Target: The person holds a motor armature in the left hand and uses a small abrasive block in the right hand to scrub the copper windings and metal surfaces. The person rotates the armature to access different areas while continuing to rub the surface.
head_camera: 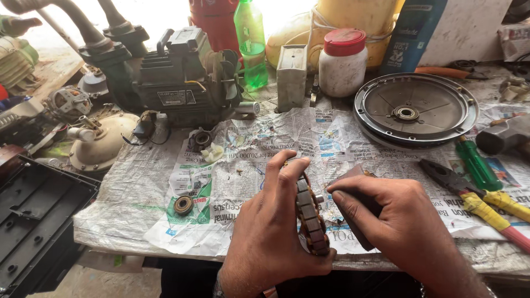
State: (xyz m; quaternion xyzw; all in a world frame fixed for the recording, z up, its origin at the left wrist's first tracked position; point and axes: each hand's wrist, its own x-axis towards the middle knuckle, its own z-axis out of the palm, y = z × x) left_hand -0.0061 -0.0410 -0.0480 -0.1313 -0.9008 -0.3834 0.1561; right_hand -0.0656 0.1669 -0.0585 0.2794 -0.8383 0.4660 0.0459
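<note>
At the far left, a black plastic housing (38, 221) is lying off the edge of the newspaper-covered bench (165, 187), with a cream dome-shaped cover (102, 146) just above it. Behind that, a dark green motor pump (176, 83) is sitting at the back of the bench, and a small bearing (183, 205) is resting on the paper in front of it.

Moving toward the middle, the left hand (270, 232) is gripping a round stator core (311, 218) on edge, thumb stretching up along its near face and fingers curling behind it, so the hand is closed firmly around the part. The stator is standing nearly upright between the two hands, its segmented rim facing the camera, held just above the bench's front edge.

Just to its right, the right hand (397, 221) is pinching a dark brown rectangular piece (356, 207), probably abrasive paper or a pad, with thumb on top and fingers folded around it. The piece's left edge is meeting the stator's side, close to a small metal stub at the centre.

Further right, a round metal end cover (415, 110) is lying flat on the paper. A green-handled screwdriver (477, 165) and pliers with yellow-taped handles (475, 201) are lying beside the right hand's wrist.
</note>
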